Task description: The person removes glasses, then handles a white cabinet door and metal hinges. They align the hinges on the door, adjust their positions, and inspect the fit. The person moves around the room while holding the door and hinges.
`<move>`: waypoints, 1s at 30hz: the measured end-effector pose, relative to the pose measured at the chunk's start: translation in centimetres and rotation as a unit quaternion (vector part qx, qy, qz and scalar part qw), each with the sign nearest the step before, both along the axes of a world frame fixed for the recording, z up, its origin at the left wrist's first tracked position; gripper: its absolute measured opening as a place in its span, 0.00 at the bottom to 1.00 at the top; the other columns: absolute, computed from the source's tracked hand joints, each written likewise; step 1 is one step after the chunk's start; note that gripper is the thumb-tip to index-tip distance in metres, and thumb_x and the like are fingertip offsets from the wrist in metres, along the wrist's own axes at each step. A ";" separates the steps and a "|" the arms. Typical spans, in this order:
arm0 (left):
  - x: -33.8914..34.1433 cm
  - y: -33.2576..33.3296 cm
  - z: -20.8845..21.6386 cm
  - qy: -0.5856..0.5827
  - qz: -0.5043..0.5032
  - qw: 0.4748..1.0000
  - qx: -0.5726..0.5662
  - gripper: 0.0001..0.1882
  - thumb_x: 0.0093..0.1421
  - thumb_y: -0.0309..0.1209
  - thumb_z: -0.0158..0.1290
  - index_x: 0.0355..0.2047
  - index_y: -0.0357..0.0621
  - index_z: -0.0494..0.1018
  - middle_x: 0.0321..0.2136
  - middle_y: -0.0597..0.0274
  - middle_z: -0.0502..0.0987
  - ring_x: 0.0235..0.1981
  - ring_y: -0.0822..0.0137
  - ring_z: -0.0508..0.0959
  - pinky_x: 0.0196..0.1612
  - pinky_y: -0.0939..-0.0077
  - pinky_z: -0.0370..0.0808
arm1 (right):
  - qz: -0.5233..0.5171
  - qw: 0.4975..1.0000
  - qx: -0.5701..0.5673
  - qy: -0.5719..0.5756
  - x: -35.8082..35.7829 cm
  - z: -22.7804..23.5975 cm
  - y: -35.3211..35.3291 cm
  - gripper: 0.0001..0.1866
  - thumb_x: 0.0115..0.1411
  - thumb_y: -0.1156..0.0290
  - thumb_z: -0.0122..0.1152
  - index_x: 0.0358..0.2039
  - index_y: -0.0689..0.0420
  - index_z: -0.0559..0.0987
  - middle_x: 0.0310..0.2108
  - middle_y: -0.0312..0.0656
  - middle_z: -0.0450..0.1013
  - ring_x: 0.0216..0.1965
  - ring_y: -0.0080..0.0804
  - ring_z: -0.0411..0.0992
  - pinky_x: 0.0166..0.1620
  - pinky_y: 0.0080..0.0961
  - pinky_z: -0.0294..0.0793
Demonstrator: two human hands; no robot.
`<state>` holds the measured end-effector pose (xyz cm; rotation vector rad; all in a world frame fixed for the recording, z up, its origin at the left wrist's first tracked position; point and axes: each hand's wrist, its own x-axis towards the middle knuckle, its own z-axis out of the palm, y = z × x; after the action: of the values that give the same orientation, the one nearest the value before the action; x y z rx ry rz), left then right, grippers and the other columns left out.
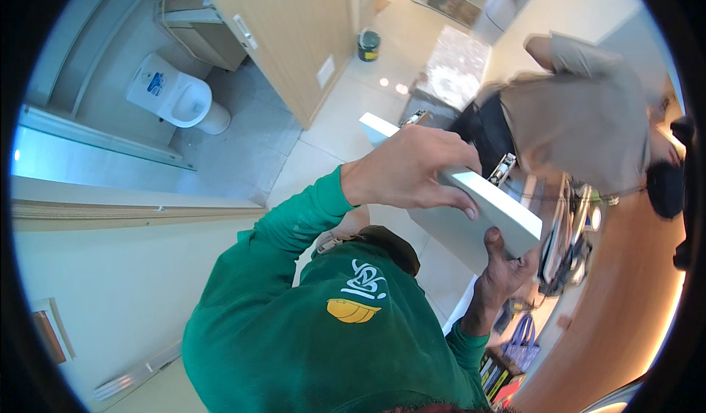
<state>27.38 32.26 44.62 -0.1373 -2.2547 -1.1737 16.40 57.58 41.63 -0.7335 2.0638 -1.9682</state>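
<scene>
A white cabinet door panel (457,230) is held up in front of me, tilted, with its narrow edge facing upward. My left hand (419,164) grips over that edge near its middle, thumb on the face nearer me. Lower down, my right hand (507,269) clasps the panel's right end, its thumb against the near face and its other fingers mostly hidden. One metal hinge (502,170) sticks out from the far side beside my left fingers. Another hinge (415,117) shows near the panel's far left end.
A blurred co-worker in a beige shirt (581,111) bends close beyond the panel. Tools (566,244) and a purple bag (521,343) lie at the right. A green bucket (369,45) stands on the floor ahead. Left are a wooden door (290,30) and a toilet (187,104).
</scene>
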 end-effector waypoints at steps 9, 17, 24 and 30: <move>8.8 -26.0 -7.4 0.015 0.246 0.968 0.037 0.19 0.52 0.33 0.83 0.45 0.46 0.92 0.42 0.63 0.91 0.44 0.63 0.86 0.54 0.66 0.81 | 0.039 0.998 0.015 0.048 -2.3 -3.0 -21.9 0.24 0.63 0.67 0.88 0.54 0.65 0.86 0.45 0.39 0.84 0.48 0.31 0.80 0.58 0.32 0.79; 9.3 -36.1 -22.2 0.044 0.304 0.837 0.453 0.18 0.79 0.33 0.64 0.64 0.40 0.82 0.52 0.64 0.88 0.55 0.73 0.85 0.65 0.68 0.81 | 0.026 0.992 -0.093 -0.081 -4.3 -3.3 -36.1 0.25 0.72 0.77 0.75 0.66 0.70 0.79 0.59 0.53 0.82 0.57 0.39 0.81 0.61 0.37 0.83; 4.0 -38.8 -28.0 -0.141 0.240 0.898 0.340 0.27 0.87 0.49 0.47 0.70 0.41 0.75 0.57 0.63 0.81 0.61 0.72 0.75 0.67 0.71 0.70 | -0.035 0.995 0.030 -0.086 -7.0 -2.8 -46.6 0.36 0.70 0.65 0.76 0.73 0.64 0.73 0.60 0.58 0.80 0.56 0.50 0.80 0.61 0.48 0.82; -0.9 -45.7 -26.6 -0.137 0.233 0.878 0.395 0.25 0.87 0.53 0.48 0.57 0.42 0.78 0.46 0.72 0.77 0.50 0.75 0.72 0.59 0.71 0.73 | 0.053 0.995 -0.060 -0.067 -10.8 0.1 -52.0 0.54 0.67 0.59 0.79 0.85 0.60 0.59 0.64 0.65 0.78 0.57 0.60 0.79 0.63 0.59 0.81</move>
<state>26.48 -13.42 18.05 0.8867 -1.6791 -1.7845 5.57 5.61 41.71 -0.6965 1.8075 -2.0367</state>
